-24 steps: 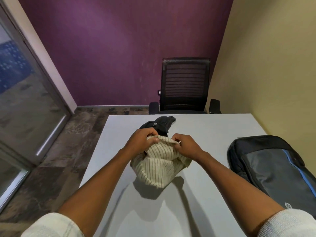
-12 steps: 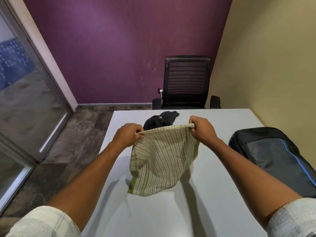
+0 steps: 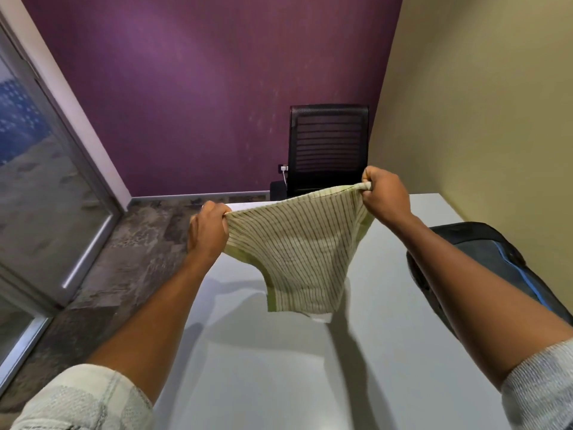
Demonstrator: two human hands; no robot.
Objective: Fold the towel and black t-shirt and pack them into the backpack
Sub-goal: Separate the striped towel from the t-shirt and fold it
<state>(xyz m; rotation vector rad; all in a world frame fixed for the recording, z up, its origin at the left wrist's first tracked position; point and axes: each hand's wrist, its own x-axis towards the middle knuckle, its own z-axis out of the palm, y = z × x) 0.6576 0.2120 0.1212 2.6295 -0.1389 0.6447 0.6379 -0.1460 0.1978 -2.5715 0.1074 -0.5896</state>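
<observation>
A cream towel with thin dark stripes and a pale green border (image 3: 297, 252) hangs in the air above the white table (image 3: 279, 377). My left hand (image 3: 208, 231) pinches its upper left corner. My right hand (image 3: 384, 193) grips its upper right corner, held higher. The top edge is stretched taut between them and the rest droops to a point. The black and grey backpack with blue trim (image 3: 496, 268) lies on the table at the right, partly behind my right forearm. The black t-shirt is hidden behind the towel.
A black mesh office chair (image 3: 328, 147) stands at the table's far edge against the purple wall. A beige wall runs close along the right side. On the left are a glass door and patterned floor.
Both hands have lifted the towel off the table and pulled apart, spreading it from a bunched bundle into a hanging sheet. The view has tilted upward, and the towel now covers the t-shirt.
</observation>
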